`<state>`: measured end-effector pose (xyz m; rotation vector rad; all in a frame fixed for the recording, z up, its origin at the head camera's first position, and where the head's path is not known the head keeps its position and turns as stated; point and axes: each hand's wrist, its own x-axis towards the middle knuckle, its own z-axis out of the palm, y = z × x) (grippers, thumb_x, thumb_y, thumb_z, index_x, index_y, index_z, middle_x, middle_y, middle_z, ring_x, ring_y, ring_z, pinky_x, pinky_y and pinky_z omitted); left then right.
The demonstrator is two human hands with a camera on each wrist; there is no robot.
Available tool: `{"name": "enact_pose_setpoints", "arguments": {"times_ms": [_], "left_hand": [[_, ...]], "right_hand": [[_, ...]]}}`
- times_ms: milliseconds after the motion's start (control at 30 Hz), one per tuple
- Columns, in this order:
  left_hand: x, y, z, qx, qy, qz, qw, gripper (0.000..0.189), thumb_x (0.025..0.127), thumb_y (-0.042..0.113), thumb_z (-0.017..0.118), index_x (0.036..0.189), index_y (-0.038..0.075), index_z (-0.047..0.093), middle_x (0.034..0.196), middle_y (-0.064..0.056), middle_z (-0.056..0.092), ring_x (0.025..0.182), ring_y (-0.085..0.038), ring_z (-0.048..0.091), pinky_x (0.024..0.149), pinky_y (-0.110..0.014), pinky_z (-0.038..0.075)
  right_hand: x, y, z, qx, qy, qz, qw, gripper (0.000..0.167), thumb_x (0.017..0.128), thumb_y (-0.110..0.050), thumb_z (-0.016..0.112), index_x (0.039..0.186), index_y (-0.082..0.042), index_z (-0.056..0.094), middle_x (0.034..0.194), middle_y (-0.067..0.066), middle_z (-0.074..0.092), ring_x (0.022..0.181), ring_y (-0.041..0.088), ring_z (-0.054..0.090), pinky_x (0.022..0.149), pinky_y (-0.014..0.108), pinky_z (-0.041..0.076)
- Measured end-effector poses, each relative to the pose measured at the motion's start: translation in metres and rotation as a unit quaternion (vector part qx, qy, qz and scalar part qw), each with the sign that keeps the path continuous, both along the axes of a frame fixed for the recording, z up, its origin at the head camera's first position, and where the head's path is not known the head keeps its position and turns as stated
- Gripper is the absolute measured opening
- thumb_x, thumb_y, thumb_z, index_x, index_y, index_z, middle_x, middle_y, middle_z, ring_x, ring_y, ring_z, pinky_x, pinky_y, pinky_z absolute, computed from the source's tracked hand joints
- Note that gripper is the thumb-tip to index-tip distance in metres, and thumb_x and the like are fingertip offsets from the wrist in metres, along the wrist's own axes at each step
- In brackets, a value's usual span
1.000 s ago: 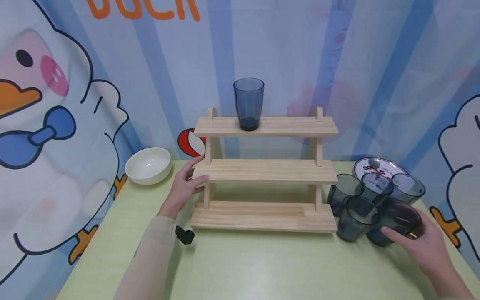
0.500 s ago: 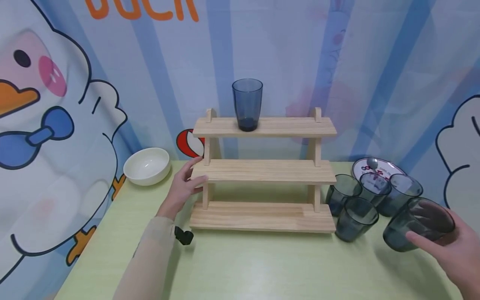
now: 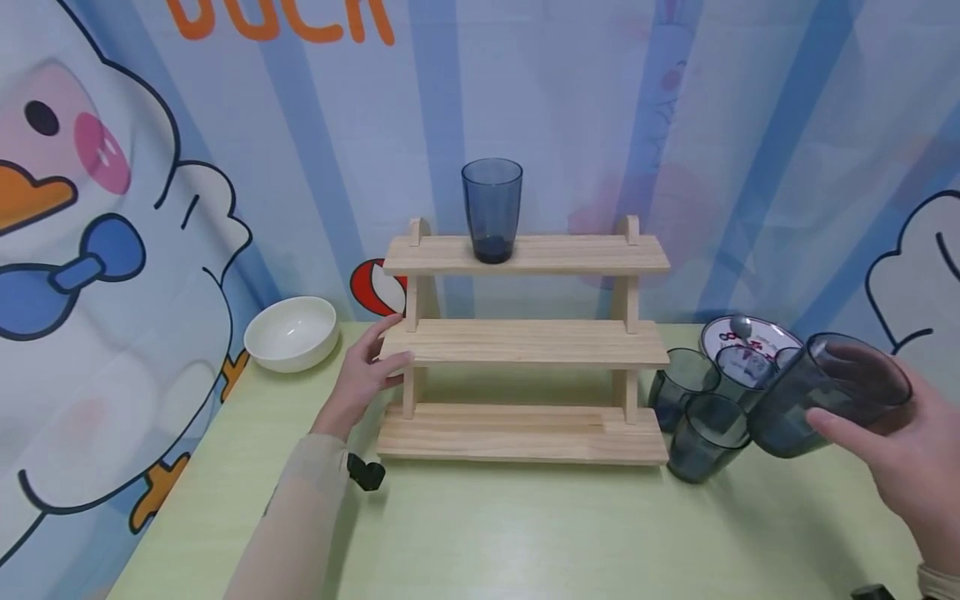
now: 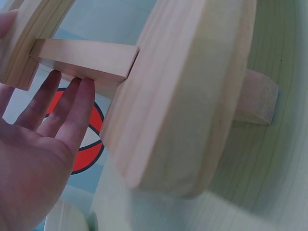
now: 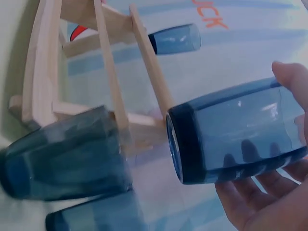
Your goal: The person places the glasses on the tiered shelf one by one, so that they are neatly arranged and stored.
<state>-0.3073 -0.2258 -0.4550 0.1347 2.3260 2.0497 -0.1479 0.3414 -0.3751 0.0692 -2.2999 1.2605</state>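
A three-tier wooden display stand (image 3: pixel 525 342) stands mid-table. My left hand (image 3: pixel 360 379) grips its left end at the middle tier; in the left wrist view the fingertips (image 4: pixel 86 89) touch an upright. My right hand (image 3: pixel 900 450) holds a dark blue-grey drinking glass (image 3: pixel 795 404) up off the table, tilted, thumb on the near side and fingers round the far side. More such glasses stand right of the stand, among them a front glass (image 3: pixel 708 442) and a glass behind it (image 3: pixel 678 392); the held one partly hides others. Another glass (image 3: pixel 492 212) stands upright on the top tier.
A white bowl (image 3: pixel 292 335) sits at the back left of the pale green table (image 3: pixel 525 533). Behind the glasses lies a patterned plate (image 3: pixel 712 329) with a spoon (image 3: pixel 741 327). A printed blue curtain (image 3: pixel 360 125) hangs behind the table.
My right hand has lifted the glass away from the group, first rightward, then upward. The left hand keeps its place on the stand. The head view has shifted slightly.
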Motion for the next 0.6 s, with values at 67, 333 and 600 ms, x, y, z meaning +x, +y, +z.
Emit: {"name": "enact_pose_setpoints", "arguments": {"times_ms": [67, 333, 600], "left_hand": [[0.0, 0.0, 0.0, 0.002, -0.002, -0.001, 1.0, 0.068, 0.101, 0.017, 0.071, 0.161, 0.033, 0.043, 0.152, -0.019, 0.049, 0.131, -0.041, 0.056, 0.1, -0.056, 0.056], [0.0, -0.002, -0.003, 0.011, -0.006, -0.004, 0.9999, 0.069, 0.101, 0.018, 0.072, 0.161, 0.032, 0.042, 0.153, -0.018, 0.048, 0.132, -0.04, 0.055, 0.102, -0.057, 0.055], [0.0, -0.001, -0.001, 0.013, -0.002, -0.007, 0.9999, 0.068, 0.101, 0.018, 0.072, 0.161, 0.033, 0.043, 0.154, -0.018, 0.047, 0.132, -0.041, 0.055, 0.103, -0.057, 0.054]], "right_hand": [[-0.006, -0.008, 0.01, -0.005, 0.004, 0.009, 0.9999, 0.074, 0.088, 0.01, 0.077, 0.153, -0.015, 0.052, 0.127, -0.026, 0.058, 0.109, -0.009, 0.058, 0.083, 0.001, 0.046], [-0.034, -0.036, 0.044, -0.005, -0.019, 0.046, 0.9988, 0.071, 0.093, 0.0, 0.078, 0.156, -0.019, 0.05, 0.13, -0.023, 0.057, 0.114, -0.005, 0.057, 0.082, 0.004, 0.049], [-0.07, -0.066, 0.071, -0.007, -0.066, 0.093, 0.9934, 0.069, 0.095, -0.023, 0.081, 0.156, -0.029, 0.048, 0.139, -0.009, 0.061, 0.108, 0.008, 0.062, 0.074, 0.015, 0.053]]}}
